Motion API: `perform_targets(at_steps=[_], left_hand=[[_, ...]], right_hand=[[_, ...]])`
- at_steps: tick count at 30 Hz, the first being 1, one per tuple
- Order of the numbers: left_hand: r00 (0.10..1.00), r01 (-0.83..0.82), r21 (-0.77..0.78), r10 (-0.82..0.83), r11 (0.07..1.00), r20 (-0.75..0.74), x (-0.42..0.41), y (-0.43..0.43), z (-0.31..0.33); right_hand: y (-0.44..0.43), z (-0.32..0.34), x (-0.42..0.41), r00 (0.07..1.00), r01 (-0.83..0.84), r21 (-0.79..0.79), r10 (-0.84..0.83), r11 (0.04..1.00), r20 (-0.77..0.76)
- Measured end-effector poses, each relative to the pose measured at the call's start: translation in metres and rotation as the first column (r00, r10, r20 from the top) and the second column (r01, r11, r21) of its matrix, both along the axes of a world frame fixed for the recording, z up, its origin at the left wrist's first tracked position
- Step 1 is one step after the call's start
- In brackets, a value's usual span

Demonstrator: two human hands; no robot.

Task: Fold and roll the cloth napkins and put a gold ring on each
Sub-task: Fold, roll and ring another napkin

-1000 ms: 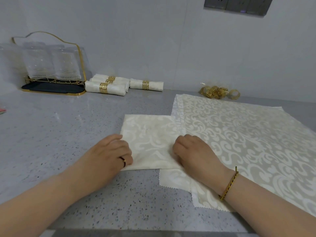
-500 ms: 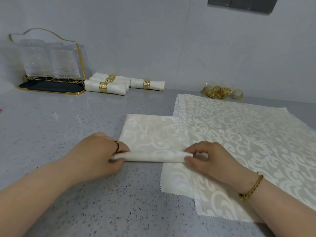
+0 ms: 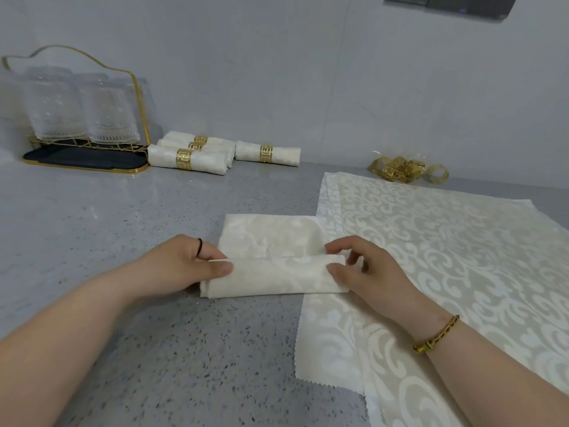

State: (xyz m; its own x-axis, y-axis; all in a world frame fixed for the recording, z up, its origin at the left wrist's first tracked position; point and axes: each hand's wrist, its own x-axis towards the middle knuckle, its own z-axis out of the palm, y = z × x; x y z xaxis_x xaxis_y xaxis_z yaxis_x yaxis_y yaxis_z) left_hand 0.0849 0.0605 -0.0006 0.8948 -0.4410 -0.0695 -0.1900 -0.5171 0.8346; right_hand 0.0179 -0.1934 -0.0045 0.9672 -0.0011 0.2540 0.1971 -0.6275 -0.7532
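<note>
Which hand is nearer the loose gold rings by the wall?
Right. The right hand pinches the right end of the half-rolled napkin, in front of the loose gold rings. The left hand grips its left end, farther to the left.

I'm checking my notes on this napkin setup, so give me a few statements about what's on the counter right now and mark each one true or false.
1. The left hand and right hand hold the ends of a partly rolled napkin. True.
2. That napkin already wears a gold ring. False: it has none on it.
3. Ringed napkin rolls lie beside the glass rack. True.
4. The loose gold rings sit beside the left hand. False: they are piled by the wall, beyond the flat napkins.
</note>
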Motion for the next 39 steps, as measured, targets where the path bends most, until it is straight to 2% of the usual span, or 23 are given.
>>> perform_targets(at_steps=[3, 4, 6, 10, 13, 16, 20, 22, 24, 26, 28, 30, 32, 34, 36, 37, 39], left_hand=[[0.999, -0.034, -0.045, 0.033, 0.998, -0.019, -0.001, -0.003, -0.001], [0.998, -0.052, -0.055, 0.051, 0.997, -0.023, -0.001, -0.004, -0.002], [0.994, -0.108, -0.075, 0.105, 0.991, -0.034, -0.001, -0.005, -0.003], [0.982, -0.188, -0.087, 0.188, 0.978, -0.016, -0.003, -0.012, -0.004], [0.985, -0.173, -0.044, 0.174, 0.984, 0.018, -0.005, -0.014, -0.004], [0.995, -0.094, -0.007, 0.094, 0.996, 0.044, -0.005, -0.011, -0.002], [1.000, -0.014, -0.025, 0.014, 1.000, -0.023, -0.006, -0.007, 0.002], [1.000, 0.006, 0.035, -0.005, 0.999, -0.024, -0.006, -0.010, 0.001], [0.998, -0.023, 0.106, 0.018, 0.994, 0.054, -0.007, -0.013, -0.003], [0.975, -0.102, 0.167, 0.065, 0.981, 0.213, -0.006, -0.014, -0.009], [0.912, -0.140, 0.167, 0.062, 0.976, 0.405, -0.003, -0.011, -0.015], [0.835, -0.062, 0.193, -0.055, 0.979, 0.548, -0.001, -0.006, -0.016], [0.812, 0.060, 0.240, -0.187, 0.969, 0.552, -0.002, -0.003, -0.013], [0.796, 0.156, 0.325, -0.314, 0.933, 0.518, -0.005, -0.002, -0.012], [0.806, 0.163, 0.385, -0.347, 0.909, 0.479, -0.009, 0.000, -0.011], [0.803, 0.137, 0.412, -0.344, 0.901, 0.487, -0.010, 0.000, -0.011], [0.782, 0.077, 0.423, -0.318, 0.903, 0.536, -0.011, -0.002, -0.014]], right_hand=[[0.002, -0.005, 0.002, 0.982, -0.013, -0.173, 0.045, 0.985, 0.184], [0.002, -0.007, 0.002, 0.981, -0.030, -0.213, 0.069, 0.977, 0.181], [0.004, -0.008, 0.002, 0.996, -0.063, -0.222, 0.074, 0.973, 0.044], [0.005, -0.003, 0.006, 0.988, 0.029, 0.032, -0.024, 0.999, -0.153], [0.001, 0.011, 0.010, 0.937, 0.001, 0.206, 0.071, 0.979, -0.343], [-0.003, 0.016, 0.011, 0.894, -0.093, 0.304, 0.213, 0.948, -0.393], [-0.007, 0.013, 0.007, 0.893, -0.029, 0.306, 0.162, 0.952, -0.420], [-0.006, 0.014, 0.007, 0.886, -0.002, 0.239, 0.113, 0.971, -0.450], [-0.001, 0.010, 0.009, 0.907, 0.042, 0.094, 0.001, 0.995, -0.421], [0.006, 0.005, 0.010, 0.948, 0.066, -0.071, -0.085, 0.995, -0.306], [0.007, 0.001, 0.008, 0.981, 0.050, -0.261, -0.097, 0.964, -0.167], [0.003, 0.001, 0.005, 0.997, 0.055, -0.407, -0.072, 0.912, -0.027], [0.000, 0.004, 0.003, 0.990, 0.012, -0.520, 0.063, 0.854, 0.128], [-0.001, 0.004, 0.002, 0.958, -0.065, -0.584, 0.215, 0.809, 0.191], [-0.001, 0.011, -0.002, 0.969, -0.162, -0.562, 0.239, 0.811, 0.065], [-0.001, 0.014, -0.005, 0.971, -0.216, -0.531, 0.238, 0.819, -0.028], [-0.008, 0.015, -0.006, 0.970, -0.242, -0.531, 0.217, 0.812, -0.109]])
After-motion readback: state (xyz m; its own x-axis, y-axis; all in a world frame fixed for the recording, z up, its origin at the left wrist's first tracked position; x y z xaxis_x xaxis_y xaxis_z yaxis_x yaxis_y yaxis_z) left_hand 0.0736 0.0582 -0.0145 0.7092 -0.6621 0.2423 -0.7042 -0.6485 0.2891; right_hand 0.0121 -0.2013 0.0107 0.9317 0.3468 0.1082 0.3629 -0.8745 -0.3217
